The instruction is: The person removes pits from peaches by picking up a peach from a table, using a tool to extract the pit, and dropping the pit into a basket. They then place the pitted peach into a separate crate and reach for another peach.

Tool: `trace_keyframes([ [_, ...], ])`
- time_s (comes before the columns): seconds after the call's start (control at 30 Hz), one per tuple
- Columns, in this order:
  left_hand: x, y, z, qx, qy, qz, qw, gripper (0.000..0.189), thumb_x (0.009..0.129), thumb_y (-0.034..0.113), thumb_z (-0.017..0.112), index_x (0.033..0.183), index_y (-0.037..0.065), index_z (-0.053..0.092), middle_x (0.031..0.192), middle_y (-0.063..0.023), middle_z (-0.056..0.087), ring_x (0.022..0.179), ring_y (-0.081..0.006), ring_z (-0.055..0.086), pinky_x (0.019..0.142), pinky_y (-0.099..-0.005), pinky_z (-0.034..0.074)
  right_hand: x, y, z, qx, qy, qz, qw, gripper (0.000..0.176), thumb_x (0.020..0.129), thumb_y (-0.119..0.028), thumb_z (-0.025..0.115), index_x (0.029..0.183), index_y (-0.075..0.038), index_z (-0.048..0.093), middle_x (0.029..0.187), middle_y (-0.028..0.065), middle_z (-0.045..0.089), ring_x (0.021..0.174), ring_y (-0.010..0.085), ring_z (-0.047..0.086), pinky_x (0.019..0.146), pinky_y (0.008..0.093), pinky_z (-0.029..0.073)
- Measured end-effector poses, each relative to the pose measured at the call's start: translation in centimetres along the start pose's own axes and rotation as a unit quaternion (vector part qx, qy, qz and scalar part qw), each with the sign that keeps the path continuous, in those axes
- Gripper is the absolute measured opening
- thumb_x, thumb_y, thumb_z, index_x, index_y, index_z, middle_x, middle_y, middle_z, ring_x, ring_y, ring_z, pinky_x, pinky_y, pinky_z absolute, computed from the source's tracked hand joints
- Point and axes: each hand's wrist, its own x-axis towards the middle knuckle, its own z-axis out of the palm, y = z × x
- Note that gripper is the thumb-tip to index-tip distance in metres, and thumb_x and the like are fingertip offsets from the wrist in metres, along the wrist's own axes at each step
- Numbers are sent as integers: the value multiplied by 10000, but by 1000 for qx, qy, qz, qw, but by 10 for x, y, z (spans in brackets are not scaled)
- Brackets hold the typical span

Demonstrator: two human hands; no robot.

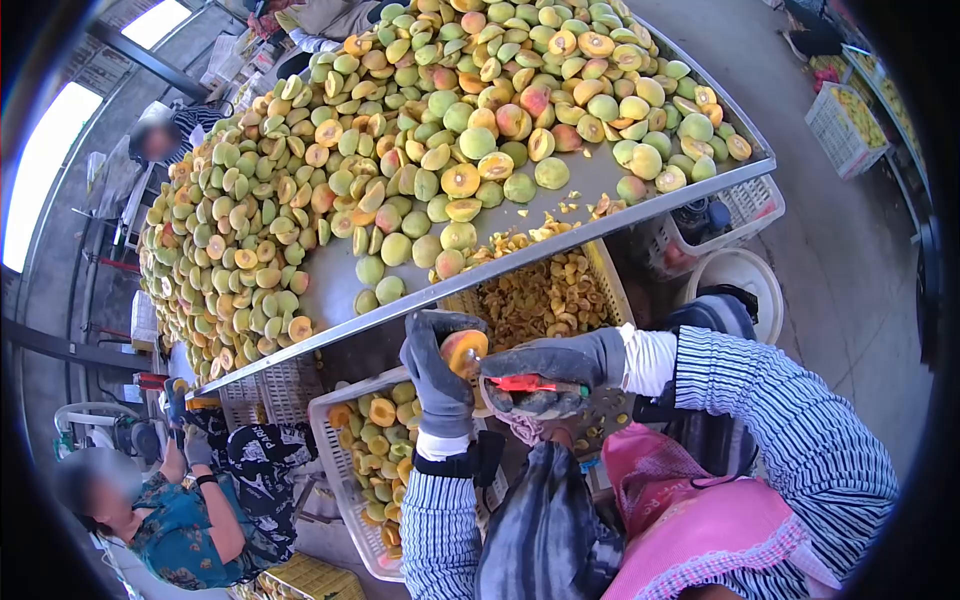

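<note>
Co-worker (180, 520): sat low at far left, well apart from the hands.
Crate (330, 460): held cut halves below the left hand; a dropped piece would likely land here or on the floor.
Left hand (438, 380): gloved, fingers clamped on the fruit.
Fruit (464, 350): cut face showing, held under the surface edge, above the crate; juice could let it slip.
Tool (522, 383): red, just beside the fruit; a slip could drive it into the left glove.
Right hand (560, 362): gloved, fingers closed tight round the tool.
Surface (590, 180): heaped; fruit near the rim could roll off.
</note>
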Motion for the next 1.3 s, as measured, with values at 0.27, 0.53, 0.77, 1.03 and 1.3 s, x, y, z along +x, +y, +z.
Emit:
trace_keyframes([
  [0.27,4,-1,7,-47,68,-44,996,630,994,583,436,806,5,602,712,-129,642,665,-201,666,648,-340,589,-1,-7,-5,-15,3,-27,1000,585,964,-629,487,862,-68,617,617,-26,544,505,74,480,452,224,384],
  [0.53,-8,-49,-27,129,-71,-48,988,603,971,600,474,1057,20,616,883,-138,679,867,-223,677,705,-347,583,-11,-3,9,-530,177,76,826,511,952,-556,525,1065,-58,560,756,192,658,704,371,660,617,455,499],
  [0.77,-16,-52,-50,-210,59,-329,919,603,932,636,494,1100,71,624,930,-118,696,827,-325,690,714,-475,593,-27,48,-33,-466,229,188,834,456,884,-467,631,1054,-48,569,849,212,664,812,411,659,683,484,501],
  [1.03,-32,-62,-34,-191,4,-205,960,604,984,320,582,1478,125,293,1214,-108,570,1070,-296,633,834,-473,607,-6,27,-4,-564,269,68,778,402,863,-385,656,1079,-77,515,717,150,655,646,380,659,563,482,497],
  [1.3,-34,-53,-31,-262,28,-301,917,484,928,68,625,1375,64,440,1188,-95,578,978,-279,667,680,-418,628,0,35,-21,-655,283,156,683,350,877,-304,639,1078,-44,515,755,150,681,688,350,695,571,468,519],
])
